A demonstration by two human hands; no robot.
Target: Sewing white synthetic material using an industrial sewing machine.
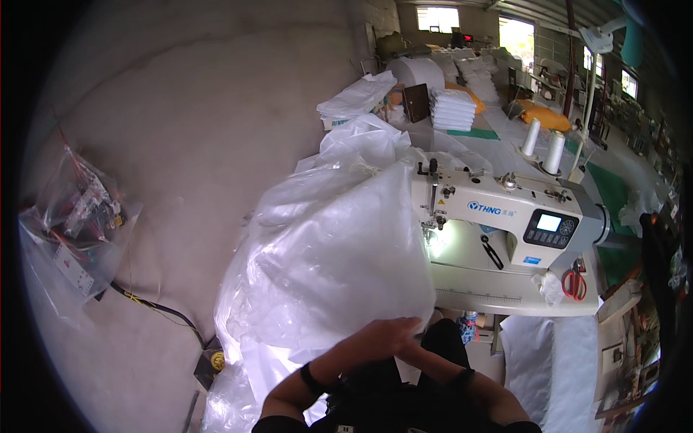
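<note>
A large sheet of shiny white translucent plastic (339, 245) hangs in folds along the left side of the sewing machine (491, 209), its upper part bunched on the table. At its lower right corner, my left hand (386, 335) is closed on the edge, close in front of my body. My right hand (410, 350) meets the left one there; its fingers are mostly hidden behind the left hand. The lit needle area (435, 242) lies beyond my hands, beside the sheet's right edge.
Black thread snips (492, 252) lie on the machine bed, and red-handled scissors (574, 283) at its right. Two thread cones (553, 153) stand behind the machine. A stack of folded white bags (452, 110) sits farther back. A clear bag of scraps (79, 224) is at left.
</note>
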